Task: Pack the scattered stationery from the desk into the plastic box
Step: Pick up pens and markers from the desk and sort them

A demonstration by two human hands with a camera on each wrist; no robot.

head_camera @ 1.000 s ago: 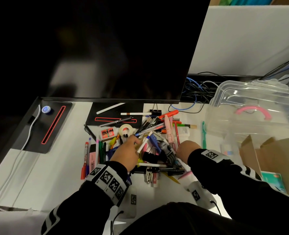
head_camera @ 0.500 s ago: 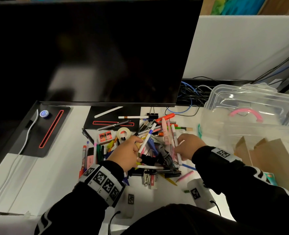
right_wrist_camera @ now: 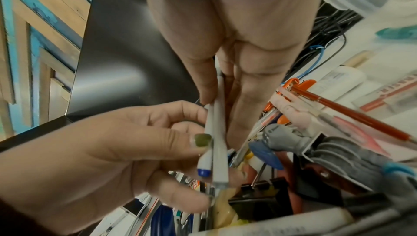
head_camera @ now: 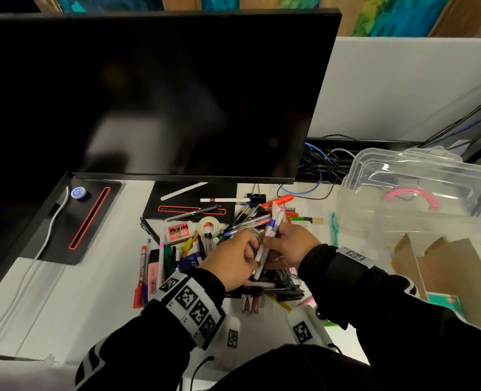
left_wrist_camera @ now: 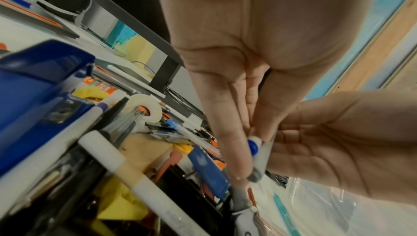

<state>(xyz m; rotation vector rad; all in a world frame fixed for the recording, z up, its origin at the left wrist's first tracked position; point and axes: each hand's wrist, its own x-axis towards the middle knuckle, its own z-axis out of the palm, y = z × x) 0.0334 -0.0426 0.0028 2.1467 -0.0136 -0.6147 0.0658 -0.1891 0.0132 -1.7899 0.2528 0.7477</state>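
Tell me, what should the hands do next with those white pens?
Probably carry them right to the plastic box: the right hand and left hand both grip the white pens above the pile, and the box stands there.

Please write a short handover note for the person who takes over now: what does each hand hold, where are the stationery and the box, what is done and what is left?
Right hand: fingers grip a small bunch of white pens, above the pile.
Left hand: pinches the lower end of the same pens, by the blue-tipped one.
Stationery pile: on the desk in front of the monitor; includes a tape roll and binder clips.
Plastic box: on the right, open, its lid with a pink handle behind it. No stationery visible inside.
Done: one bunch gathered.
Left: put the bunch in the box, then pack the rest.
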